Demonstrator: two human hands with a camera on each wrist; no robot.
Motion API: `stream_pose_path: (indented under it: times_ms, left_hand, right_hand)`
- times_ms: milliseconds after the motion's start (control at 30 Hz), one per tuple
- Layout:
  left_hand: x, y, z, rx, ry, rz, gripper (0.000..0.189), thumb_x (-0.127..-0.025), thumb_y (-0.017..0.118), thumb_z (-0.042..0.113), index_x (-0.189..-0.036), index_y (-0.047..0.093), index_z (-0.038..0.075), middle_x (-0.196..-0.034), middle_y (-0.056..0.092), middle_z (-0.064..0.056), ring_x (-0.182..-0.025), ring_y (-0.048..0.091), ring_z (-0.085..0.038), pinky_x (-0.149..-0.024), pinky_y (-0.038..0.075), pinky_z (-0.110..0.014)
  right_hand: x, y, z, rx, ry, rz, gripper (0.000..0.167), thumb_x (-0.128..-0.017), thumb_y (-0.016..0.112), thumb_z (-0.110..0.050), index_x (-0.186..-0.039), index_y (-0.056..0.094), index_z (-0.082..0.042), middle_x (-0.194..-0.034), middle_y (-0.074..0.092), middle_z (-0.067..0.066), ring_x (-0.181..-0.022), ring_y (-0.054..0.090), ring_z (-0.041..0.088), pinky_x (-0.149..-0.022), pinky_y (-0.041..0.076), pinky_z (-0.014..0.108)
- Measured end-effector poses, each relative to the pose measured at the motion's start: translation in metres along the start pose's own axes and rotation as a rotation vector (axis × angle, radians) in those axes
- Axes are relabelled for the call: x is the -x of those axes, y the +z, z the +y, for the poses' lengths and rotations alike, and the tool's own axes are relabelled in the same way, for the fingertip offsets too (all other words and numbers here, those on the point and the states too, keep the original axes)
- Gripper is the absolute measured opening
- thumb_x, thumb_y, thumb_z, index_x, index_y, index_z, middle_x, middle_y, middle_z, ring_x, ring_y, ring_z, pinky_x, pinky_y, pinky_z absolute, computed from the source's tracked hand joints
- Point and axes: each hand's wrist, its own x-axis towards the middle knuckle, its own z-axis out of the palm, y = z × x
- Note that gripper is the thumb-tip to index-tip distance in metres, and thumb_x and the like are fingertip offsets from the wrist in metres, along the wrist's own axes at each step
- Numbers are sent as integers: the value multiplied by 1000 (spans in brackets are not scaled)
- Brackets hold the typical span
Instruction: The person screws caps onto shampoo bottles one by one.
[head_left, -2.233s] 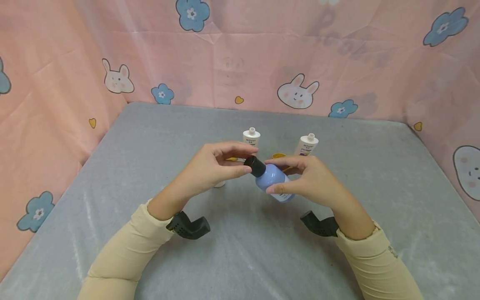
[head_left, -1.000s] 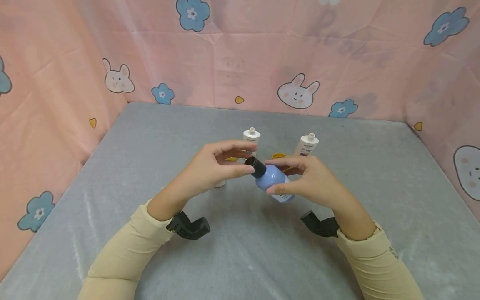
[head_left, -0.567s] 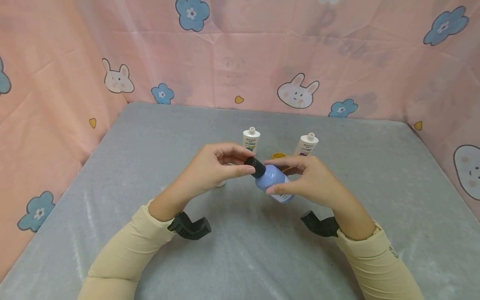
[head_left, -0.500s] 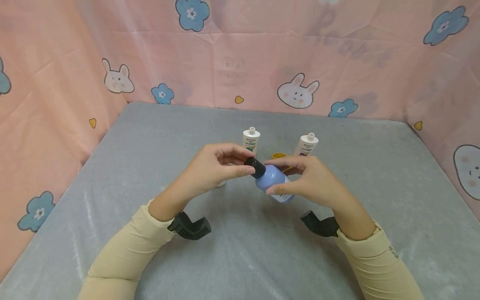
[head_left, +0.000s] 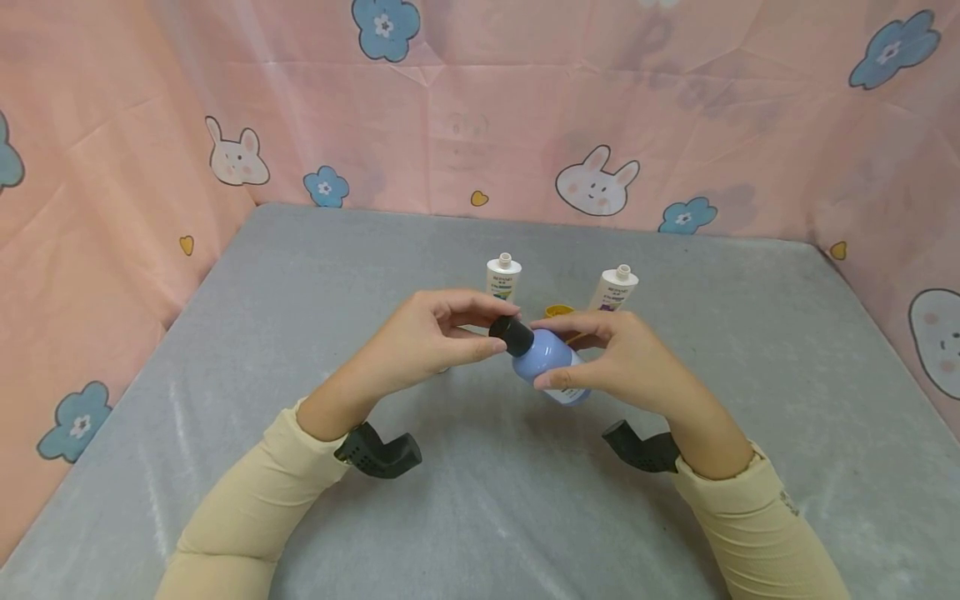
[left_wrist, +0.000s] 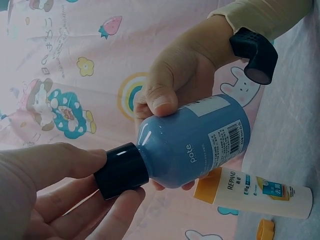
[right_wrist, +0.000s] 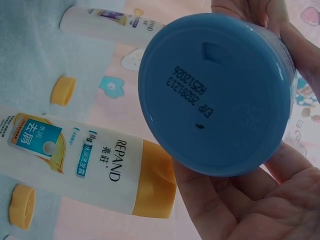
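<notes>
A blue pump-less bottle (head_left: 542, 354) with a black cap (head_left: 512, 335) is held tilted above the table, its cap toward the left. My left hand (head_left: 423, 337) pinches that cap between thumb and fingers; the left wrist view shows the thumb on one side of the cap (left_wrist: 122, 170). Around the bottle's body curls my right hand (head_left: 626, 358), thumb on the near side. In the right wrist view the bottle's base (right_wrist: 215, 100) faces the camera, with printed date text. The cap sits on the neck; its thread is hidden.
Two white bottles with bare necks, one at left (head_left: 503, 279) and one at right (head_left: 615, 290), stand behind the hands. A yellow-capped shampoo bottle (right_wrist: 90, 160) stands nearby. Loose yellow caps (right_wrist: 64, 91) lie on the grey table (head_left: 480, 517). Printed pink cloth (head_left: 450, 125) hangs behind.
My left fingers shift over the black cap: the raised fingers curl in, then extend slightly along its far side. The right hand and the bottle stay almost in place.
</notes>
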Motion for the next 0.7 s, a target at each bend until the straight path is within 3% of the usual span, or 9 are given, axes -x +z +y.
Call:
stream_pose_path:
  times_ms: [167, 267, 400, 700]
  left_hand:
    - [0, 0, 0, 14, 0, -16, 41, -88, 74, 11, -128, 67, 11, -128, 68, -3, -114, 67, -16, -93, 57, -34]
    - [0, 0, 0, 20, -32, 7, 44, -87, 77, 15, -129, 66, 14, -130, 67, 1, -118, 64, -13, -95, 56, -34]
    - [-1, 0, 0, 46, -82, 52, 40, -86, 79, 18, -124, 69, 15, -123, 71, 0, -113, 68, -12, -93, 56, -30]
    - [-1, 1, 1, 15, -102, 75, 30, -85, 79, 17, -115, 73, 13, -104, 75, -5, -92, 71, -15, -69, 49, -23]
  right_hand:
    - [0, 0, 0, 2, 10, -5, 55, -76, 87, -33, -126, 70, -17, -116, 71, 5, -105, 66, 21, -89, 56, 41]
    - [1, 0, 0, -1, 16, -7, 56, -76, 87, -33, -126, 69, -17, -116, 70, 5, -105, 66, 21, -89, 56, 40]
    - [1, -1, -1, -9, 12, -4, 55, -75, 88, -32, -125, 70, -17, -117, 71, 4, -106, 65, 20, -90, 55, 41]
    - [1, -1, -1, 0, 17, -4, 55, -75, 88, -33, -125, 70, -18, -118, 71, 4, -105, 66, 20, -90, 56, 42]
